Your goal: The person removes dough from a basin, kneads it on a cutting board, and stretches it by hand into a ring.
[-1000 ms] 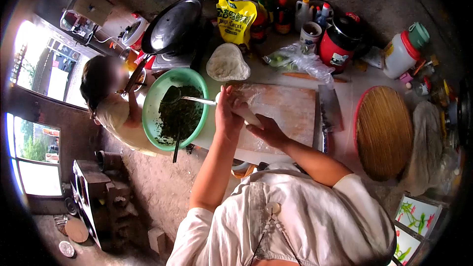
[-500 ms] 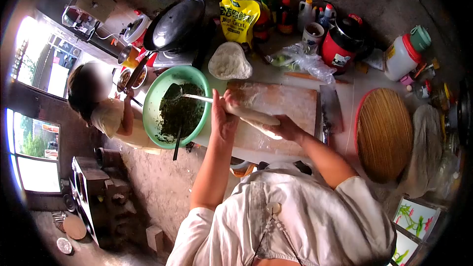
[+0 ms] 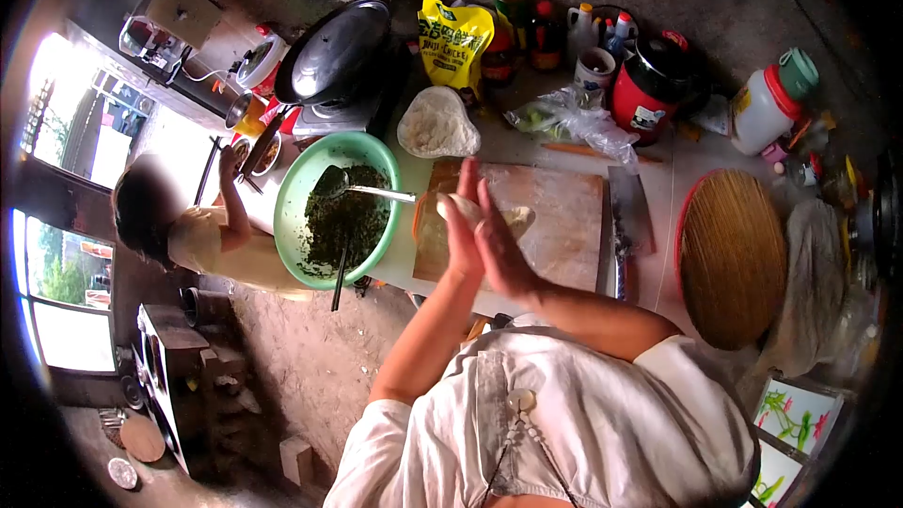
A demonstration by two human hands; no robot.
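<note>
Palm against palm, my left hand (image 3: 461, 240) and my right hand (image 3: 500, 249) press together above the floured wooden board (image 3: 564, 198), fingers straight. Pale dough (image 3: 455, 206) is caught between them, its end showing beside my left fingers. More dough (image 3: 517, 220) shows past my right hand; whether it is the same piece or lies on the board I cannot tell. Left of my hands stands a green basin (image 3: 395, 212) of chopped dark greens (image 3: 329, 230). In it rest a metal ladle (image 3: 381, 193) and dark chopsticks (image 3: 340, 277).
A bowl of flour (image 3: 437, 122) stands behind the board. To the right lie a cleaver (image 3: 628, 216) and a round wooden lid (image 3: 734, 259). At the back are a wok (image 3: 339, 52), a yellow bag (image 3: 454, 42) and a red kettle (image 3: 644, 94). Another person (image 3: 221, 235) stands at left.
My hands have come together, the right one swinging left and up against the left. The long dough roll stretched between them is now mostly hidden by the palms. The other person's arm has moved.
</note>
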